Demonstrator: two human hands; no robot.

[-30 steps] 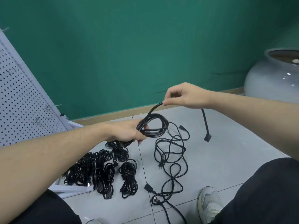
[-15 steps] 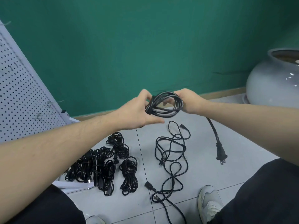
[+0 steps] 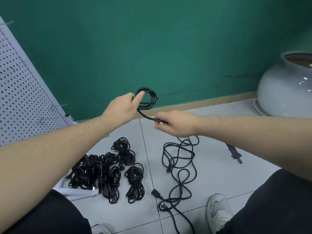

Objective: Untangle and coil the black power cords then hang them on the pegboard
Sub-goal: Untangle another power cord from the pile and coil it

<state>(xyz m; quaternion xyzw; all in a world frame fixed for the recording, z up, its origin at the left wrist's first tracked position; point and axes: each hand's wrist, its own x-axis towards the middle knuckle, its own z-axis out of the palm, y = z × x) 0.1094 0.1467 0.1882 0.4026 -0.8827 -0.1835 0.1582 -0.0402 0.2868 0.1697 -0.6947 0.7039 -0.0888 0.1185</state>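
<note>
My left hand (image 3: 124,107) holds up a small coil of black power cord (image 3: 149,98), thumb through its loops. The cord's tail runs down and right into my right hand (image 3: 175,123), which pinches it just below the coil. Its plug end (image 3: 235,153) hangs under my right forearm, above the floor. Several coiled black cords (image 3: 108,171) lie in a pile on the tiles at lower left. A loose tangled cord (image 3: 179,166) sprawls on the floor in the middle. The white pegboard (image 3: 20,92) leans at the left, with wire hooks (image 3: 50,114) near its lower edge.
A large grey ceramic pot (image 3: 285,88) stands at the right by the green wall (image 3: 152,44). My knees in black trousers frame the bottom corners, and a grey shoe (image 3: 218,213) rests on the tiles. The pegboard's white frame foot (image 3: 79,193) lies under the cord pile.
My left hand has lifted the coil higher. My right hand left the coil, dropped below it and now pinches the tail. The plug has swung right, under my forearm.
</note>
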